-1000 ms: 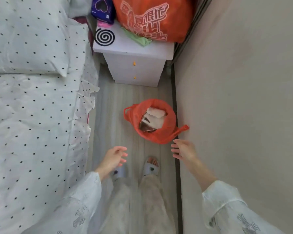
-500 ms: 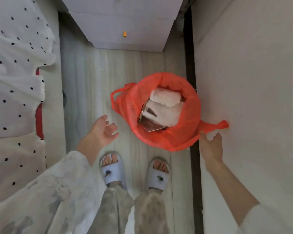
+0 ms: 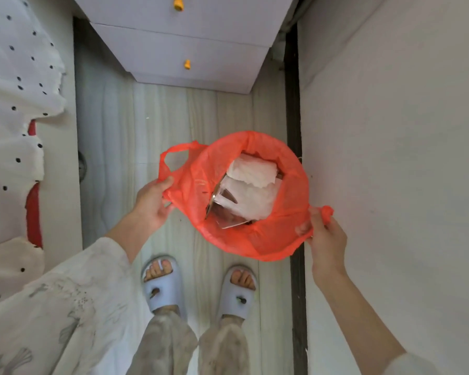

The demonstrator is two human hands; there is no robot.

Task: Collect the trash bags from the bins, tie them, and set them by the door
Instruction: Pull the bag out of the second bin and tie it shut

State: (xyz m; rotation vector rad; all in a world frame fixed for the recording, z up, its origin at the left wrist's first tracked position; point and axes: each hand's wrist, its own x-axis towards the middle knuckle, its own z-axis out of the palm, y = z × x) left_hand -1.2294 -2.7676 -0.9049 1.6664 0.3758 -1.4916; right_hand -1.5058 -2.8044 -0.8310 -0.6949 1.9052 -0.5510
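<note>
Pale floor (image 3: 160,125) runs between the bed (image 3: 14,104) and wall (image 3: 390,131), with white drawers (image 3: 184,47) ahead. I see the red bag (image 3: 255,239) standing open above the slippers (image 3: 164,288), tissue (image 3: 252,171) inside. My left hand (image 3: 152,203) pinches its left edge below the handle loop; my right hand (image 3: 325,234) grips the bunched right handle.

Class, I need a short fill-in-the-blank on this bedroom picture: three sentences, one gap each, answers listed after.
1. The trash bag is coloured ____.
2. Both the left hand and the right hand grip the bag's ____.
3. The drawer knobs on the white nightstand are coloured ____.

Answers: orange; handles; yellow
</note>
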